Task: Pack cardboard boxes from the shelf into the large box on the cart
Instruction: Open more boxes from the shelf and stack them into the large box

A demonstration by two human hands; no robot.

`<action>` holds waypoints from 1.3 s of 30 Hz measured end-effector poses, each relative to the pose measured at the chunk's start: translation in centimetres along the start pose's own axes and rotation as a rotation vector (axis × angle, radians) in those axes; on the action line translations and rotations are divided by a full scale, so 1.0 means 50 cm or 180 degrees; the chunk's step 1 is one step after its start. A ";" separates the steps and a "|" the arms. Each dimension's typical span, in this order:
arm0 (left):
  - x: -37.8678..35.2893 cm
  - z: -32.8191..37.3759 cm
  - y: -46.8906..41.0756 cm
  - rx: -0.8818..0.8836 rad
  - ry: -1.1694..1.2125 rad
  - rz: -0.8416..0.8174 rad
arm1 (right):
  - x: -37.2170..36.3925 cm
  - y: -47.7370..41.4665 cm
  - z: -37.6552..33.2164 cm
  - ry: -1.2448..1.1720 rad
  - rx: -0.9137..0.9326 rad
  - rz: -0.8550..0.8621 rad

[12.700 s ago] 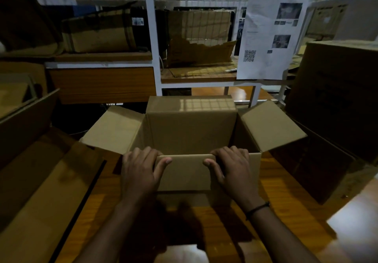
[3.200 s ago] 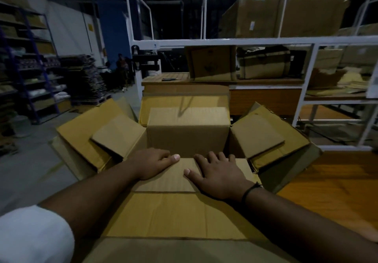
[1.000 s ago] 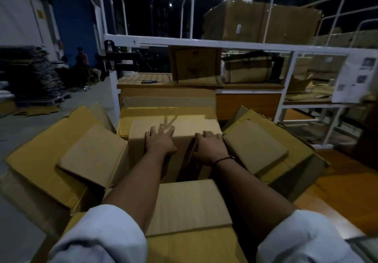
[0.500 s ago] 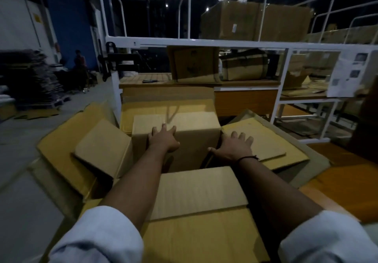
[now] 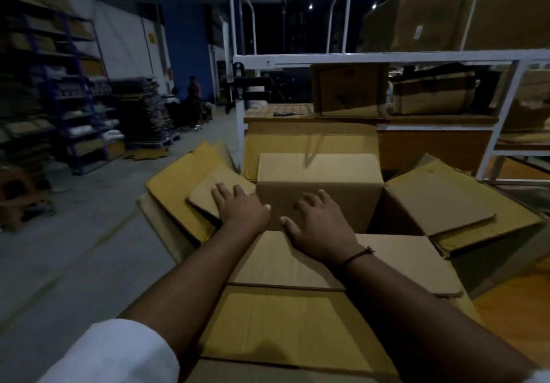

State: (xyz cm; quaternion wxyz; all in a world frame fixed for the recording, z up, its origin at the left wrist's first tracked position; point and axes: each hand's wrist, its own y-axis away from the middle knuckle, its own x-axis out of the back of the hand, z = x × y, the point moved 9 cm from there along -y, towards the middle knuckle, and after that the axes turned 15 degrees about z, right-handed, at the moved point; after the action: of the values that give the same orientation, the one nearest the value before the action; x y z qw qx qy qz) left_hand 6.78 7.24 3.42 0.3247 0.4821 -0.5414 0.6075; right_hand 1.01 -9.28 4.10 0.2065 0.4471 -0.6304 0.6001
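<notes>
A small open cardboard box sits inside the large box, whose yellowish flaps spread outward. The small box's far flap stands upright and its side flaps lie out to left and right. My left hand rests flat, fingers apart, on the small box's left flap. My right hand lies on the near flap, with its fingers reaching over the flap's edge toward the opening. Neither hand grips anything. More cardboard boxes stand on the white-framed shelf behind.
Another brown box sits on the shelf and a big one on top. The wooden cart deck shows at right. Storage racks line the left wall across a grey floor. A person is far back.
My left hand has moved from the far flap to the left flap. My right hand has come off the right flap onto the near flap. The view has turned left.
</notes>
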 end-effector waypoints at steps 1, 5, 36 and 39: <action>-0.004 -0.004 -0.002 0.0045 0.0069 -0.0033 | -0.003 0.000 -0.010 -0.0037 0.0036 -0.0055; -0.008 -0.005 -0.004 0.0236 0.0291 -0.0151 | -0.013 -0.001 -0.007 -0.0096 -0.0071 -0.0164; 0.063 0.020 0.021 -0.0297 0.1072 0.1292 | 0.071 0.053 0.102 -0.0343 -0.0359 -0.0060; 0.102 0.040 0.027 -0.0417 0.0932 0.1255 | 0.122 0.052 0.159 -0.0279 -0.0508 0.0060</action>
State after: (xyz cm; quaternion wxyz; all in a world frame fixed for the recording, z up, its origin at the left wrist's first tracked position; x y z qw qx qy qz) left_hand 4.33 4.37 7.64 0.3054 0.2519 -0.6103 0.6861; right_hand -2.03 -19.02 5.94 0.2080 0.4491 -0.6888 0.5297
